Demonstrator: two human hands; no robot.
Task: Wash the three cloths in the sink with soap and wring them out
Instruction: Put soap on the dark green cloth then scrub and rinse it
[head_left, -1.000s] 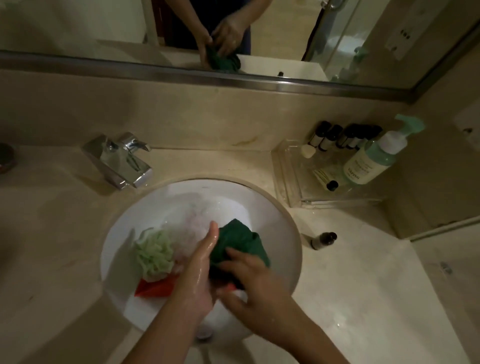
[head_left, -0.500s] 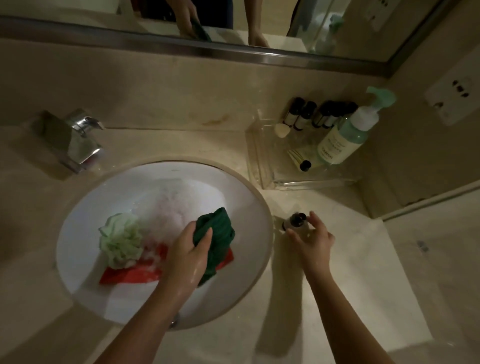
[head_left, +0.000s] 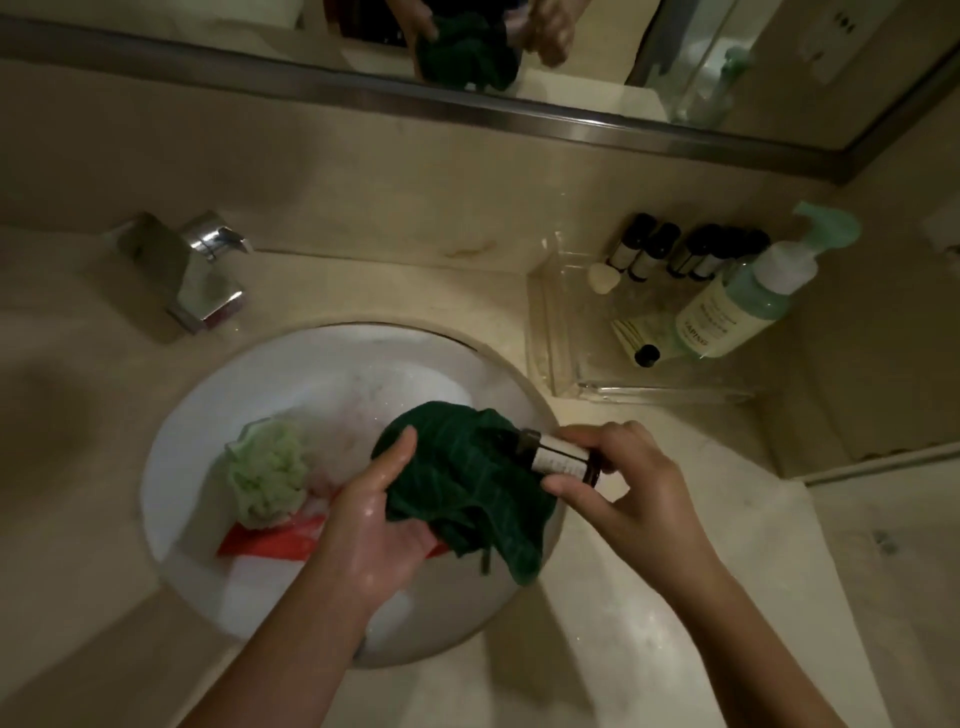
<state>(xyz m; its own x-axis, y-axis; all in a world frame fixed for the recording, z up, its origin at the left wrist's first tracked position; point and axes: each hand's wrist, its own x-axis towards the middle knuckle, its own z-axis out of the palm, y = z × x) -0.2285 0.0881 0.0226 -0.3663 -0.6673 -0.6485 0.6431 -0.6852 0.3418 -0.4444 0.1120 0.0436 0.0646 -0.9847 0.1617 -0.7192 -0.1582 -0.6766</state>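
Sink (head_left: 171, 499): round white basin set into the bench, suds and foamy water across its floor.
Dark green cloth (head_left: 467, 483): bunched, lifted over the right half of the sink; a loose corner hangs down toward the basin's near rim.
Left hand (head_left: 374, 519): wet; cups the dark green cloth from below and from the left, thumb laid up along the cloth's edge, fingers curled under it and mostly hidden.
Right hand (head_left: 628, 493): over the sink's right rim, holding the small bottle; thumb below the bottle, fingers (head_left: 597, 434) curled over its top, pinching it between them.
Small bottle (head_left: 563, 458): dark, with a pale label; lying on its side, neck end pointing at the dark green cloth and touching or just beside it.
Pale green cloth (head_left: 267, 470): crumpled in the left part of the sink, in the suds.
Red cloth (head_left: 270, 543): lies flat on the basin floor, partly under the pale green cloth and the left hand.
Tap (head_left: 200, 275): chrome, on the bench behind the sink to the left.
Clear tray (head_left: 545, 338): on the bench to the right of the sink, against the wall.
Pump bottle (head_left: 748, 301): pale green, white collar, leaning in the tray.
Row of little dark bottles (head_left: 670, 252): upright along the back of the tray.
Mirror (head_left: 208, 21): above the bench; reflects both hands and the dark green cloth.
Bench (head_left: 649, 623): pale stone, wet patches near the sink.
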